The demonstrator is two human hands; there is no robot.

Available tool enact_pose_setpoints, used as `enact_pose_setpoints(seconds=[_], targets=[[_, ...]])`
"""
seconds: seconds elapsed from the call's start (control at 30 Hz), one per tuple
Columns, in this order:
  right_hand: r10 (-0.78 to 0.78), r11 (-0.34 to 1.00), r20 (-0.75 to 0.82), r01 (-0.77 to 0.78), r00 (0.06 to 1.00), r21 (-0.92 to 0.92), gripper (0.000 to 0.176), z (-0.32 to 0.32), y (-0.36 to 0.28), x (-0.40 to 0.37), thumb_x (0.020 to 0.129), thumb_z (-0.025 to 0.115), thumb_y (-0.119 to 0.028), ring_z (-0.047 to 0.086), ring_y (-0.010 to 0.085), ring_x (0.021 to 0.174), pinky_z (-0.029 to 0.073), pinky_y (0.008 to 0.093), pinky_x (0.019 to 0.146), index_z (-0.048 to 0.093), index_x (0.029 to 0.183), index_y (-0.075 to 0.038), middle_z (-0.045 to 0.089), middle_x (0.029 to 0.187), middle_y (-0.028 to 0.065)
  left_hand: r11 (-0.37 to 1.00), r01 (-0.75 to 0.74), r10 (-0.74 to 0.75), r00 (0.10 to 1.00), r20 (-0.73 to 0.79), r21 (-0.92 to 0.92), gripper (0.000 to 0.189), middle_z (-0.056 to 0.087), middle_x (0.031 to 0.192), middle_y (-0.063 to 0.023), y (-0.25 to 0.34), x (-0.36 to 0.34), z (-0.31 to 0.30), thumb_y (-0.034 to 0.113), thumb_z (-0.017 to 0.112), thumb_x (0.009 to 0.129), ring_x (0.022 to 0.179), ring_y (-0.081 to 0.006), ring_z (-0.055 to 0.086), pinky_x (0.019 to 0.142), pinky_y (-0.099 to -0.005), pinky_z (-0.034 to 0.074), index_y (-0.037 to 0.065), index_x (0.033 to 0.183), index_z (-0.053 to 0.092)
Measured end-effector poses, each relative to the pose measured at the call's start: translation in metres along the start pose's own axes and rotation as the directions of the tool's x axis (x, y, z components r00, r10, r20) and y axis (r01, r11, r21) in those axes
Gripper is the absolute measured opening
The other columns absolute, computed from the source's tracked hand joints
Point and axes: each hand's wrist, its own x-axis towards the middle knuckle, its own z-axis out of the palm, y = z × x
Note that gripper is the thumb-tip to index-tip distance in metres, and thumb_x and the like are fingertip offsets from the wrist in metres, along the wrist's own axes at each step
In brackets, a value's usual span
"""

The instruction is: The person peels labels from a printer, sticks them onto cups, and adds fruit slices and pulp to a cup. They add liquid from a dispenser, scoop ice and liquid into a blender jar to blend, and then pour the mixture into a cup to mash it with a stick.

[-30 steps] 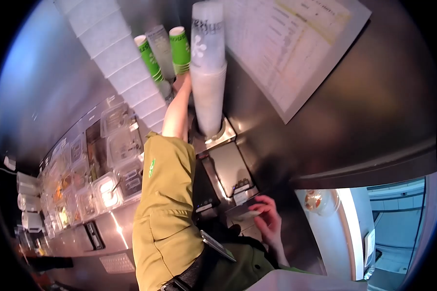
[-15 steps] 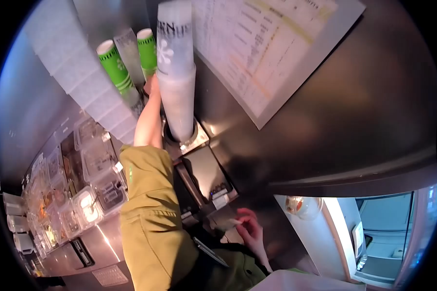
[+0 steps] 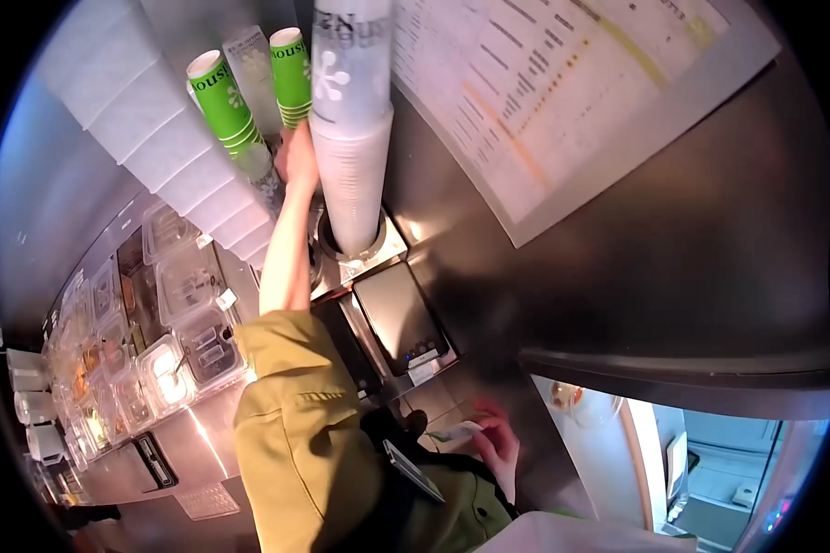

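Observation:
At the upper left my left hand (image 3: 297,158), at the end of an olive sleeve, is closed around the lower end of a stack of green paper cups (image 3: 291,76); part of its fingers is hidden. A second green cup stack (image 3: 221,103) stands to its left, and a clear printed cup stack (image 3: 251,69) is behind. Just right of the hand rises a tall stack of translucent plastic cups (image 3: 349,175) in a round metal holder (image 3: 385,241). Low in view, my right hand (image 3: 498,446) pinches a small pale slip (image 3: 456,431) with faint print.
Lidded clear food containers (image 3: 189,286) line the counter on the left, below a row of nested white containers (image 3: 171,129). A printed sheet (image 3: 563,101) hangs on the dark metal surface. A black-topped device (image 3: 397,318) sits below the cup holder.
The view has shifted and tilted slightly. My left hand stays at the green cup stack, its back now showing more. My right hand still holds the slip, which shows more of its surface.

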Motion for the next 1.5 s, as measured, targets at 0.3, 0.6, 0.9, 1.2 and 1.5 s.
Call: enact_pose_setpoints(seconds=[0.3, 0.6, 0.9, 1.2, 1.5], targets=[[-0.102, 0.995, 0.183, 0.098, 0.978, 0.031, 0.012, 0.000, -0.001, 0.001, 0.077, 0.054, 0.000, 0.050, 0.0149, 0.095, 0.040, 0.0272, 0.082, 0.054, 0.089, -0.001, 0.040, 0.118, 0.0107, 0.952, 0.093, -0.141, 0.979, 0.146, 0.293, 0.055, 0.059, 0.095, -0.0184, 0.123, 0.086, -0.172, 0.047, 0.059, 0.068, 0.087, -0.0322, 0.059, 0.075, -0.0408, 0.047, 0.001, 0.098, 0.055], [-0.449, 0.885, 0.381, 0.462, 0.808, 0.065, 0.009, 0.026, -0.020, 0.013, 0.075, 0.052, 0.004, 0.053, 0.0162, 0.090, 0.042, 0.0271, 0.075, 0.050, 0.082, -0.002, 0.044, 0.111, 0.0126, 0.933, -0.138, 0.049, 0.964, -0.263, -0.333, 0.057, 0.039, 0.118, -0.0118, 0.130, -0.139, -0.342, 0.005, 0.068, 0.069, 0.100, -0.0209, 0.048, 0.069, -0.0248, 0.046, 0.008, 0.119, 0.040], [-0.461, 0.839, 0.360, 0.267, 0.811, 0.473, 0.018, 0.097, -0.112, 0.026, 0.078, 0.061, -0.007, 0.052, 0.0052, 0.066, 0.043, 0.0180, 0.056, 0.049, 0.088, -0.001, 0.054, 0.077, 0.0021, 0.863, -0.458, 0.386, 0.870, -0.307, -0.214, 0.067, 0.034, 0.124, -0.0192, 0.096, -0.260, -0.341, -0.005, 0.071, 0.061, 0.113, -0.0363, 0.039, 0.090, -0.0457, 0.037, 0.016, 0.115, 0.038], [-0.566, 0.822, 0.241, 0.564, 0.789, 0.084, 0.029, 0.125, -0.111, -0.002, 0.071, 0.069, -0.010, 0.057, 0.0049, 0.065, 0.047, 0.0200, 0.055, 0.049, 0.089, 0.002, 0.058, 0.070, 0.0040, 0.856, -0.452, 0.333, 0.854, -0.399, -0.253, 0.067, 0.034, 0.121, -0.0184, 0.115, -0.301, -0.363, -0.002, 0.072, 0.061, 0.109, -0.0356, 0.041, 0.087, -0.0462, 0.039, 0.017, 0.116, 0.038], [-0.431, 0.892, 0.423, 0.447, 0.797, 0.066, 0.097, 0.098, -0.065, -0.021, 0.075, 0.058, -0.043, 0.030, 0.0310, 0.122, 0.026, 0.0355, 0.100, -0.003, 0.132, 0.005, 0.017, 0.134, 0.0294, 0.756, -0.141, 0.015, 0.980, -0.198, -0.639, 0.058, 0.037, 0.119, -0.0163, 0.124, -0.359, -0.347, 0.010, 0.070, 0.070, 0.109, -0.0287, 0.041, 0.090, -0.0404, 0.040, 0.005, 0.114, 0.032]])
